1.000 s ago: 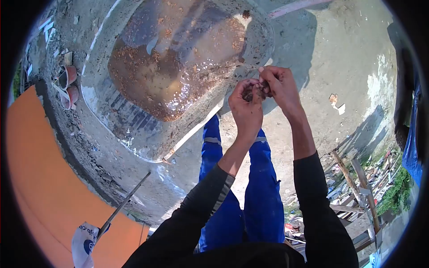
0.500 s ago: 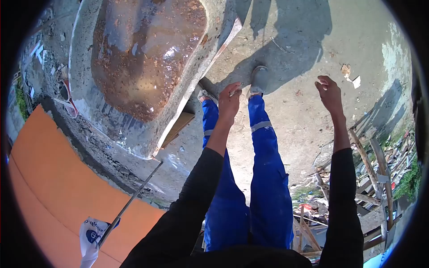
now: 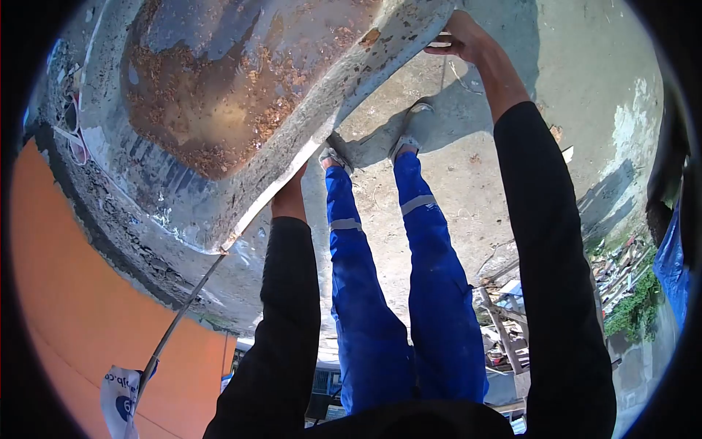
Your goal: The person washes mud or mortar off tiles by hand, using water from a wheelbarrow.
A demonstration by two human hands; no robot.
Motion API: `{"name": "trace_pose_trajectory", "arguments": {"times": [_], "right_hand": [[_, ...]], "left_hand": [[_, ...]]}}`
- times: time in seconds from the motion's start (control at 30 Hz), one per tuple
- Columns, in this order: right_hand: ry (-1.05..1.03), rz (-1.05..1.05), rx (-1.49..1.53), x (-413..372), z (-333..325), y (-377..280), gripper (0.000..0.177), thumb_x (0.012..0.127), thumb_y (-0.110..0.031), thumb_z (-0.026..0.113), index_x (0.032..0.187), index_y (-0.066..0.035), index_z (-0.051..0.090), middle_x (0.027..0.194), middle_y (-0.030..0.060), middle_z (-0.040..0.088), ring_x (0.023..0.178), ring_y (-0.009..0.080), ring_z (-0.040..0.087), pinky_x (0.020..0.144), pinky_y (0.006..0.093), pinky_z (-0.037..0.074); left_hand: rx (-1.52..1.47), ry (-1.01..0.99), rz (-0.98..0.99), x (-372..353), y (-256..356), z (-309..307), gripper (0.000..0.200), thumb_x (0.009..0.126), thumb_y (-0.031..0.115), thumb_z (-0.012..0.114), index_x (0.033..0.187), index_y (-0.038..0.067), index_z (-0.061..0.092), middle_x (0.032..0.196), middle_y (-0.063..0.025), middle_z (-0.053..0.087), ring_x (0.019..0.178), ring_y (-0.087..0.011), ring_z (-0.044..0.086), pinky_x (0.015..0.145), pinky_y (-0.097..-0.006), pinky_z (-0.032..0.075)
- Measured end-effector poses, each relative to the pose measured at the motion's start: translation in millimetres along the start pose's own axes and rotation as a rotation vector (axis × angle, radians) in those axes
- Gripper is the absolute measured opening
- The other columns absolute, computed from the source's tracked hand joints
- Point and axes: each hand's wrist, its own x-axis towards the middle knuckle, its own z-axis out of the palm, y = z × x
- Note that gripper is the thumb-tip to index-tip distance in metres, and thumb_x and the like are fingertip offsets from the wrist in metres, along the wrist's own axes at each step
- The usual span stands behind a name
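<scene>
A large grey basin (image 3: 342, 89), stained and worn along its rim, fills the upper left. Brown murky water (image 3: 219, 117) with floating bits lies inside it. My right hand (image 3: 469, 38) grips the rim at the basin's far right corner, fingers curled beneath the edge. Lower down the same side, my left hand (image 3: 291, 192) reaches under the rim, and its fingers are hidden behind it. Both arms stretch forward in dark sleeves.
My feet stand on dusty concrete (image 3: 468, 183) beside the basin. A thin pole (image 3: 183, 304) with a printed white cloth (image 3: 119, 399) rises near its lower corner, before an orange surface (image 3: 95, 256). Scrap wood (image 3: 504, 329) and a blue tarp (image 3: 673, 263) lie to the right.
Both hands were free in the air. My right hand has moved up and left onto the basin's corner; my left hand has moved left and under its rim. The view has shifted slightly.
</scene>
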Motion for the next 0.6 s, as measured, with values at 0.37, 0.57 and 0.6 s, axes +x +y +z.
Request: {"name": "trace_pose_trajectory", "arguments": {"times": [0.37,0.57,0.6], "right_hand": [[-0.076,0.585,-0.737,42,-42,101,0.064,0.088,-0.059,0.066,0.126,-0.008,0.062,0.107,0.0198,0.069,0.094,0.0336,0.07,0.077,0.0506,0.055],[0.156,0.222,-1.259,-18,-55,152,0.077,0.09,-0.071,0.054,0.124,-0.004,0.068,0.119,0.0211,0.07,0.113,0.0406,0.066,0.095,0.0481,0.054],[0.172,0.166,-1.311,-23,-63,149,0.078,0.09,-0.072,0.053,0.121,-0.002,0.069,0.119,0.0214,0.07,0.113,0.0395,0.067,0.095,0.047,0.054]], "left_hand": [[1.275,0.594,-0.152,5,-54,-29,0.074,0.096,0.052,0.06,0.145,-0.002,0.047,0.14,-0.0233,0.055,0.125,-0.0345,0.056,0.106,-0.046,0.046],[1.376,0.585,-0.078,-16,-132,-78,0.079,0.09,0.045,0.074,0.145,-0.002,0.043,0.128,-0.0142,0.062,0.106,-0.0229,0.063,0.088,-0.0375,0.052],[1.344,0.576,-0.05,-20,-137,-87,0.08,0.088,0.042,0.077,0.145,-0.001,0.041,0.124,-0.0118,0.064,0.1,-0.0203,0.064,0.082,-0.0363,0.054]]}}
